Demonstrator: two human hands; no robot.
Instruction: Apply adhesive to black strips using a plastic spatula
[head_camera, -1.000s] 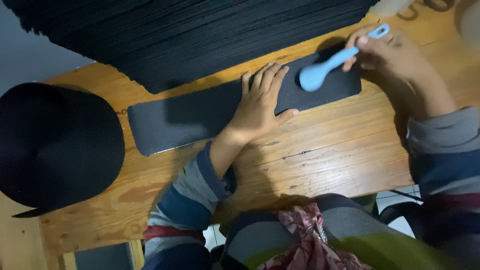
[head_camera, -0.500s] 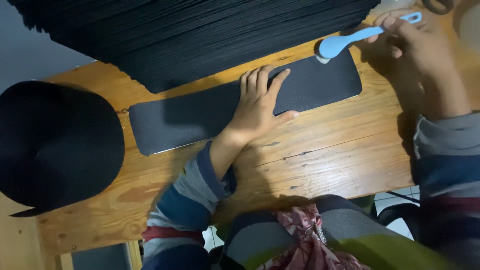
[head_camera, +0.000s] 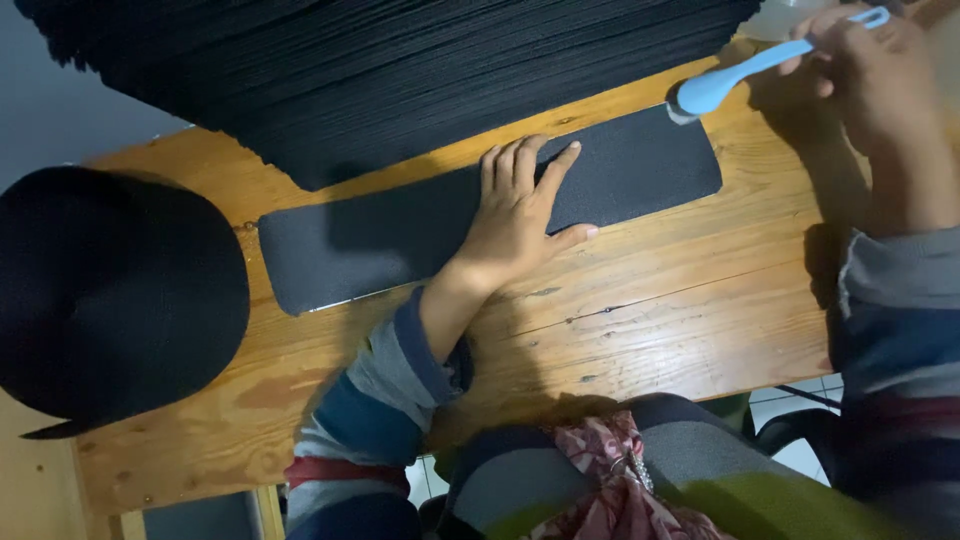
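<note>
One brush (head_camera: 740, 72), one dark strip (head_camera: 480, 210).

Dim, cool indoor light falls on the wooden table (head_camera: 650, 300). The hand (head_camera: 515, 215) throws a soft shadow toward nine o'clock across the dark strip (head_camera: 400, 235). The black stack (head_camera: 400, 70) at twelve o'clock swallows detail. Edges look slightly blurred; no glare.

No packages, labels, signs or screens in view

Wooden desk (head_camera: 650, 320) carries a dark grey strip (head_camera: 400, 235) under the left grip, a black sheet stack (head_camera: 400, 70) beyond it, a black round hat (head_camera: 110, 290) further left.
</note>
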